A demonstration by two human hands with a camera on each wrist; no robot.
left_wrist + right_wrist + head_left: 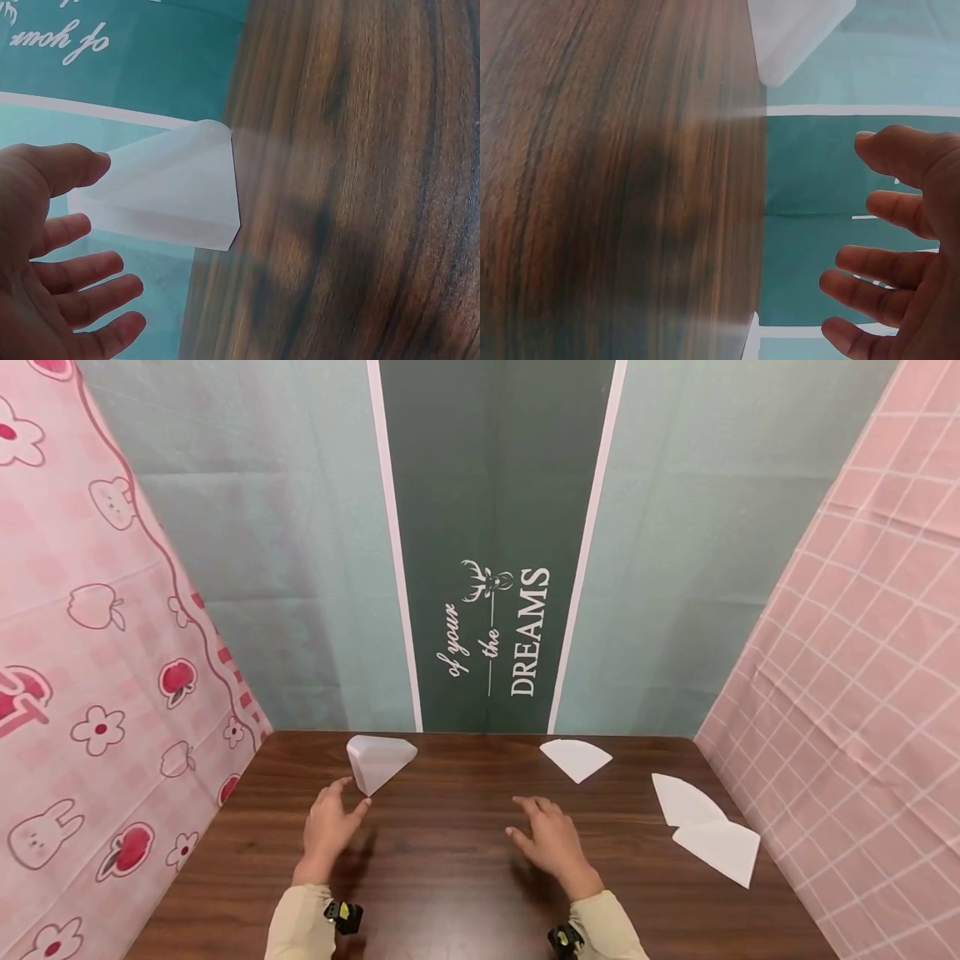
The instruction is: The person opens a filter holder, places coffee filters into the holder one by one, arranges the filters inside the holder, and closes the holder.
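Observation:
A whitish, translucent, wedge-shaped holder (381, 762) stands near the back left of the table, its point towards the front. It also shows in the left wrist view as a white wedge (172, 184) and at the top of the right wrist view. My left hand (330, 825) is just beside it, fingers spread and holding nothing; whether a fingertip touches it I cannot tell. Over the middle right of the table hovers my right hand (551, 839), fingers loosely extended with nothing in them. Nearest to it lies a white fan-shaped sheet (576, 758), beyond its fingertips.
Two more white fan-shaped sheets, one farther back (686, 802) and one nearer the front (722, 847), lie together at the right of the dark wooden table (442, 868). Fabric hangs behind the table, and pink patterned cloths stand at both sides.

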